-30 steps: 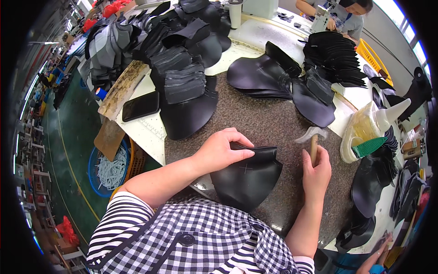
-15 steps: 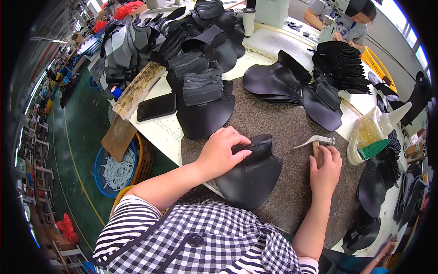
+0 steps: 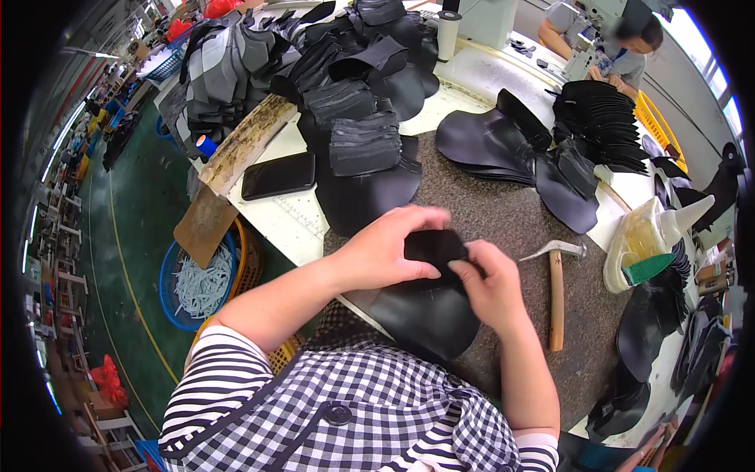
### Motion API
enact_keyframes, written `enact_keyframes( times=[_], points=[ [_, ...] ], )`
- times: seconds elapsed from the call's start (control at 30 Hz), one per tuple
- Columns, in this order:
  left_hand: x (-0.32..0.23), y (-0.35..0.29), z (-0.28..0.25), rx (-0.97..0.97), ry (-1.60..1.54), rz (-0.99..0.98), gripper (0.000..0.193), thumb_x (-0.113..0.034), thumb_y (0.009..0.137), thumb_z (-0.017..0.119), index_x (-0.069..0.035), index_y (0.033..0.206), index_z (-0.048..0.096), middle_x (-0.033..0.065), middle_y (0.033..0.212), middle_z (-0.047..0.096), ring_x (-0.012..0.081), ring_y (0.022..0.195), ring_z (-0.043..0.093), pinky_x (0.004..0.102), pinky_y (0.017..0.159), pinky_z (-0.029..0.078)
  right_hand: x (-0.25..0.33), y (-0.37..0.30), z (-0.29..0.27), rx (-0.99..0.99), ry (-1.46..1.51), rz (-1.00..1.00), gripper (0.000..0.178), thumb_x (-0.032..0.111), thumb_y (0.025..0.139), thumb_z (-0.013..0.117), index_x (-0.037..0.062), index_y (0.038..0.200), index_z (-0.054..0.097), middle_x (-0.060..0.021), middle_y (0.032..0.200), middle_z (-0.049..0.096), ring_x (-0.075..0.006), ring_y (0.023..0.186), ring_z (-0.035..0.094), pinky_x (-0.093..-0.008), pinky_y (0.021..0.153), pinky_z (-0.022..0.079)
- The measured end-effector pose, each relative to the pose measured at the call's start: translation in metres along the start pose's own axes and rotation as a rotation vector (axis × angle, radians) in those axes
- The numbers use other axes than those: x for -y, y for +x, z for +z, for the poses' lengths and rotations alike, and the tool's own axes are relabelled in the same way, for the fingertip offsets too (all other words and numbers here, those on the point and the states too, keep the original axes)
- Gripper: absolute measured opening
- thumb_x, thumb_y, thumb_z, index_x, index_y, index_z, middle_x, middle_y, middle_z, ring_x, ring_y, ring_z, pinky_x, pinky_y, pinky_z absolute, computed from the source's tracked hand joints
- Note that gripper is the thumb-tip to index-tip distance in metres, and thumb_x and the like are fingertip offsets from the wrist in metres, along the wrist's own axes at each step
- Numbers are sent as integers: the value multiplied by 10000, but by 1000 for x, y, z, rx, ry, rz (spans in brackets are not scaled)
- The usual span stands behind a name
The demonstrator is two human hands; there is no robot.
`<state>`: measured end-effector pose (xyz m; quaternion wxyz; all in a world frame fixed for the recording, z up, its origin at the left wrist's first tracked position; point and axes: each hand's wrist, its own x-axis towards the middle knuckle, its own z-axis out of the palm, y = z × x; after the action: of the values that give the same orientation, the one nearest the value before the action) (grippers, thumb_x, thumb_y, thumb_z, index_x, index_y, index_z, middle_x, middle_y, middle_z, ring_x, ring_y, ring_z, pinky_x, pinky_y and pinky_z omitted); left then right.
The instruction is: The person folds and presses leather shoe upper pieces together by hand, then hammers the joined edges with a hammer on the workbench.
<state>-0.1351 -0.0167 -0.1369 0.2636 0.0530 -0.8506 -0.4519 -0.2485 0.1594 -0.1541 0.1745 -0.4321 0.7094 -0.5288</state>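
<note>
In front of me a black leather shoe piece (image 3: 429, 318) lies on the speckled work slab (image 3: 523, 330), its upper flap raised and folded. My right hand (image 3: 494, 287) pinches the flap's right end between thumb and fingers. Spread around the flap's left side is my left hand (image 3: 381, 252), its thumb against the piece and its fingertips, smeared by motion, above the far edge. A hammer (image 3: 556, 299) with a wooden handle rests on the slab, to the right of my right hand and apart from it.
Stacked black pieces (image 3: 491, 145) stand beyond the slab. A phone (image 3: 278, 175) lies at the left; a glue bottle (image 3: 635, 240) and green brush (image 3: 649, 269) sit right. Baskets (image 3: 163, 287) stand below the table's left edge. Another person (image 3: 621, 67) works at a machine.
My right hand has let go of the hammer and moved left to pinch the leather flap. The flap is lifted more, and my left hand has opened wider. The whole view has shifted slightly.
</note>
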Motion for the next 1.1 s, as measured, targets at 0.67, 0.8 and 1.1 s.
enact_keyframes(
  times=[0.67,0.8,1.1],
  points=[
    [14,7,15,172,-16,426,172,-69,771,685,-92,941,670,23,964,624,174,954,615,457,1021,421,-35,-57,-21,-359,166,124,86,12,886,686,-4,954,635,-26,801,672,-78,743,615,-230,674,489],
    [14,14,41,275,-714,-403,80,-18,902,653,-36,979,647,9,936,637,53,874,588,211,797,482,-40,-62,-18,-485,386,58,132,37,922,662,-1,1042,621,-42,898,682,-87,793,618,-217,718,488],
    [34,186,23,282,-295,-36,218,-1,813,690,6,1013,603,51,862,691,105,812,665,255,752,519,-48,-45,-24,-475,296,129,565,-19,921,617,28,1412,341,-139,1151,616,-134,848,631,-242,767,516]
  ],
)
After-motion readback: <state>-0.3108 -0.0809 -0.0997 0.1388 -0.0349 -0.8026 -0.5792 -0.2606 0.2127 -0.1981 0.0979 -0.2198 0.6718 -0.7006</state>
